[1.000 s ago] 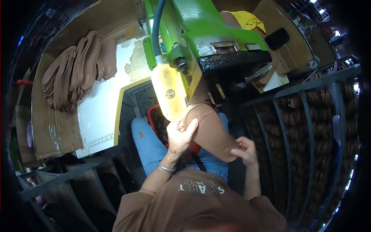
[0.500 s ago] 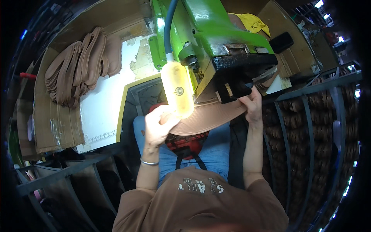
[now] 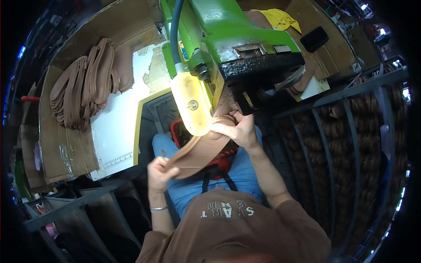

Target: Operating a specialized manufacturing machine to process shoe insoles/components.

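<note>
A brown shoe sole (image 3: 197, 157) slants between my two hands below the head of a green machine (image 3: 241, 30). My left hand (image 3: 159, 173) is closed on its lower left end, thumb on top. Near the sole's upper right end, my right hand (image 3: 242, 131) pinches the edge, close under the machine's black head (image 3: 263, 68). The far tip of the sole sits at the machine's working point, where contact is hard to make out. A glowing yellow lamp (image 3: 191, 103) hangs just above the sole and hides part of its far edge.
Several brown soles (image 3: 87, 85) lie stacked in a cardboard box (image 3: 70, 153) on the left of the white tabletop (image 3: 116, 127). A yellow cloth (image 3: 280, 19) and a black phone (image 3: 314, 39) lie at the back right. Metal racks (image 3: 346, 144) holding many brown pieces stand on the right.
The sole has swung from lying crosswise to a steep slant. My left hand moved down and left with its end, while my right hand shifted left along it, nearer the lamp.
</note>
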Available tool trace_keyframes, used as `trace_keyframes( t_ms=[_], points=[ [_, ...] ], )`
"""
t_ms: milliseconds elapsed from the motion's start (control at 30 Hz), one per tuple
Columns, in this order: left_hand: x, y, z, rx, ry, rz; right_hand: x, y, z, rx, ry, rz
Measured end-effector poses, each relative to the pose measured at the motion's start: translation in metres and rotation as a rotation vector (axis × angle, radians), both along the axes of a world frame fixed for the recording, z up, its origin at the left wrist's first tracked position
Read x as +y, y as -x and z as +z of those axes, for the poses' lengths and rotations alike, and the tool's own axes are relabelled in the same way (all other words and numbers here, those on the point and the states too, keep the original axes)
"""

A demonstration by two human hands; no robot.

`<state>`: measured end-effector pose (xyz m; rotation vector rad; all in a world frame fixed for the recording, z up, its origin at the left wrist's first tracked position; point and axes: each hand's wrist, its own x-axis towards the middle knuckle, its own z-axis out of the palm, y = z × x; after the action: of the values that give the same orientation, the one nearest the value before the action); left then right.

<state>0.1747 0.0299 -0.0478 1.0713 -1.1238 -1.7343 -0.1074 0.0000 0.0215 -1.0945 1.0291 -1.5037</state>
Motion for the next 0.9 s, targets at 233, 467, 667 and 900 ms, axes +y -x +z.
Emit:
trace_keyframes(
  t_ms=[233, 467, 667, 900],
  points=[
    [0.035, 0.077, -0.020, -0.332, 0.081, -0.419, 0.008, 0.008, 0.005, 0.440, -0.072, -0.161],
    [-0.121, 0.043, 0.019, -0.452, 0.643, 0.510, 0.075, 0.149, 0.075, 0.467, 0.247, -1.283],
    [-0.275, -0.027, 0.000, -1.414, 0.906, 0.916, 0.036, 0.239, -0.006, 0.541, 0.166, -1.285],
    [-0.309, -0.071, -0.010, -1.261, 0.684, 0.614, -0.001, 0.237, -0.049, 0.876, -0.669, -1.264]
  ],
)
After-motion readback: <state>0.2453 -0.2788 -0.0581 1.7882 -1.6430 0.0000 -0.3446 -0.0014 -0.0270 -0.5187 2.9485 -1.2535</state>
